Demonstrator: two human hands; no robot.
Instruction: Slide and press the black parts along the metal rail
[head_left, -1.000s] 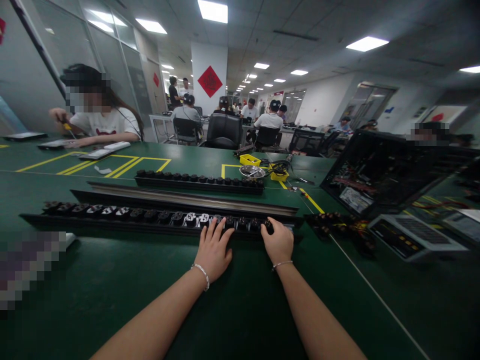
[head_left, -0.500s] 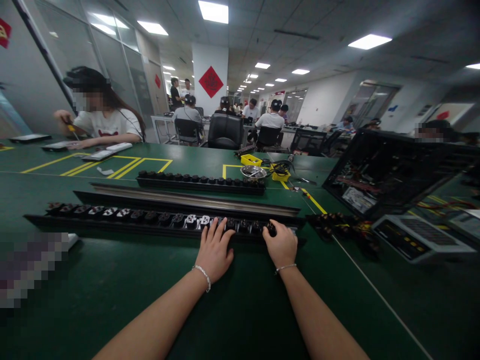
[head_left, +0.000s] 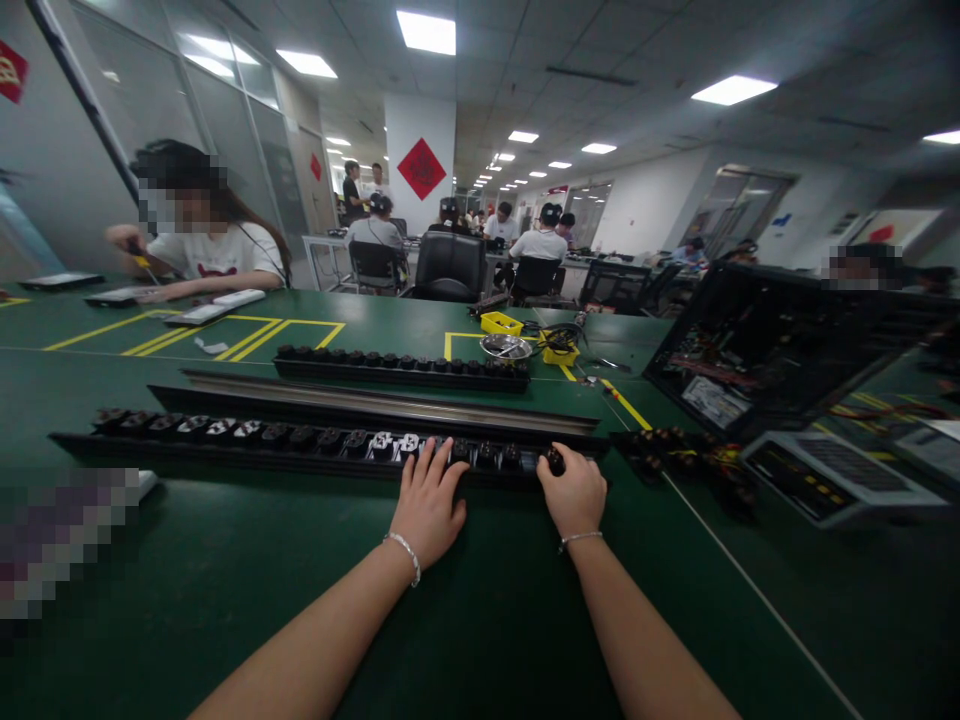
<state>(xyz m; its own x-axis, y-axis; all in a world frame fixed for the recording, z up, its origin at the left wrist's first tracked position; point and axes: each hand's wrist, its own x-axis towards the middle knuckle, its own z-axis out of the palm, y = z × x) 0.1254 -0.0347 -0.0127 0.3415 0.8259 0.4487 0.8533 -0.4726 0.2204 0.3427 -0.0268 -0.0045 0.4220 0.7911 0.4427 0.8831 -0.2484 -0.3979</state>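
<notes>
A long black strip (head_left: pixel 300 462) lies across the green table, with a row of black and white socket-like modules in its channel. My left hand (head_left: pixel 429 505) rests on the strip right of its middle, fingers spread over the modules. Near the strip's right end, my right hand (head_left: pixel 574 490) is closed on a small black module (head_left: pixel 556 459), thumb on one side and fingers on the other. A gap in the row lies just left of it. Behind the strip is a long black and metallic rail (head_left: pixel 390 402). Farther back sits a shorter strip of black modules (head_left: pixel 401 373).
To the right stand an open black computer case (head_left: pixel 780 350) and a power supply (head_left: pixel 840 480) with bundled cables (head_left: pixel 690 452). A metal dish (head_left: pixel 506 347) and yellow trays (head_left: pixel 501 323) sit farther back. A person (head_left: pixel 214 250) holds a tool at the left.
My right hand has moved slightly to the right with the black module, and the gap on its left is wider. My left hand has stayed in place.
</notes>
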